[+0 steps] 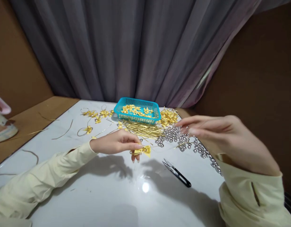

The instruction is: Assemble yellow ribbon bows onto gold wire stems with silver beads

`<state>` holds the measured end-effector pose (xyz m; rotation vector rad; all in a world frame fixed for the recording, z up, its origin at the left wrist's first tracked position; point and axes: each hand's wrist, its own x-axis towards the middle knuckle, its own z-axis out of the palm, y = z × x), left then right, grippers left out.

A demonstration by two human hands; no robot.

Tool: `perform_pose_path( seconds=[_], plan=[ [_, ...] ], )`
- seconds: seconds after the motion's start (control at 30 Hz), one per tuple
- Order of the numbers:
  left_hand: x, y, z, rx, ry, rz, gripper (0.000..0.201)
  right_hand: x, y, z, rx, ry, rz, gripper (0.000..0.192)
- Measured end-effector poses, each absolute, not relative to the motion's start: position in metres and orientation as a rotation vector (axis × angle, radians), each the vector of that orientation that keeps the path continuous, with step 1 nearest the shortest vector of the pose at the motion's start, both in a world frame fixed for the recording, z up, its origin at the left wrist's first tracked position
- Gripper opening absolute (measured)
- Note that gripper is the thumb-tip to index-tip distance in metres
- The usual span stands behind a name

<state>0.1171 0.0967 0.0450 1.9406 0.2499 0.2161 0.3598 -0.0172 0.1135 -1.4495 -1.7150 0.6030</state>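
Note:
My left hand [117, 143] pinches a small gold ribbon bow [143, 150] just above the white table [107, 192]. My right hand [213, 132] hovers above a heap of small silver bells [183, 138] at the right, its fingers stretched out flat and apart with nothing in them. Between my two hands lie black thread snips [177, 172] on the table. Both arms wear pale yellow sleeves.
A teal basket [137, 110] with gold bows stands at the back, a bundle of gold wires [143, 130] before it. More gold bows [168, 117] and looped ones [95, 115] lie around. Grey curtain [136, 47] hangs behind. Loose wire pieces [65, 132] lie at left.

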Motion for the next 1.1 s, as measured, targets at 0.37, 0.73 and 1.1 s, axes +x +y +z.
perform_pose_path(
  seconds=[0.37,0.73,1.1],
  plan=[
    [0.118,0.091,0.048,1.823,0.256,0.225,0.020,0.307,-0.015,0.080,-1.200,-2.181,0.340,0.024],
    [0.113,0.081,0.049,2.390,0.326,0.662,0.023,0.313,-0.019,0.083,-1.388,-2.045,0.380,0.017],
    [0.111,0.078,0.052,2.523,0.251,0.718,0.019,0.326,0.010,0.077,-1.265,-1.878,1.400,0.026]
  ],
)
